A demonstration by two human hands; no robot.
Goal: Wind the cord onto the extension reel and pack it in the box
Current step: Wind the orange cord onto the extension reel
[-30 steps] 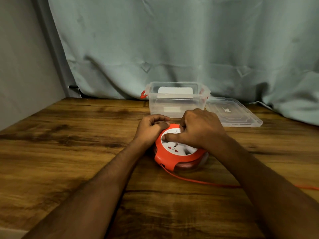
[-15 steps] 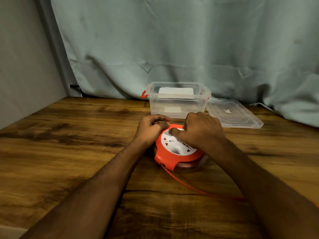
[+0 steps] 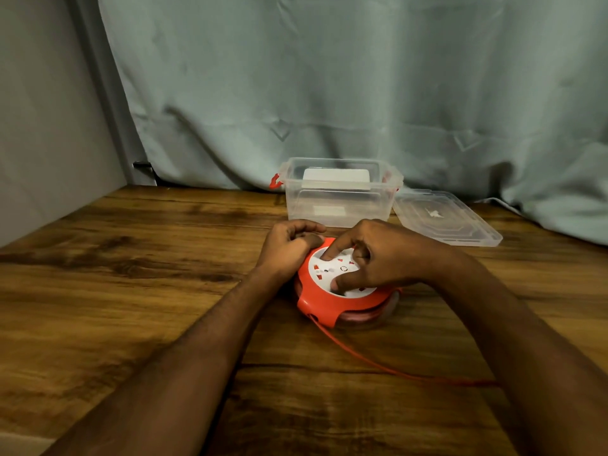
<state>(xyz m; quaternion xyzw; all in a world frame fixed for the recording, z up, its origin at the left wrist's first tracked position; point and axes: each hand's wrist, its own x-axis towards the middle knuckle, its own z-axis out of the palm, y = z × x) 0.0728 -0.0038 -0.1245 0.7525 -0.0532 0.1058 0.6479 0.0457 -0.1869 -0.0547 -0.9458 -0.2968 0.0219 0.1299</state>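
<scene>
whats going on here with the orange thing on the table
A person is winding a cord onto an orange extension reel on the wooden table. The left hand grips the reel's rim, while the right hand has fingers on the white socket face. Some orange cord trails loose across the table to the right. Behind, the clear box stands open, its lid lying beside it.

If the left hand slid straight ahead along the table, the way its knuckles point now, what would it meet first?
Most likely the front wall of the clear box, just beyond the left hand that grips the reel; depth is uncertain.
</scene>
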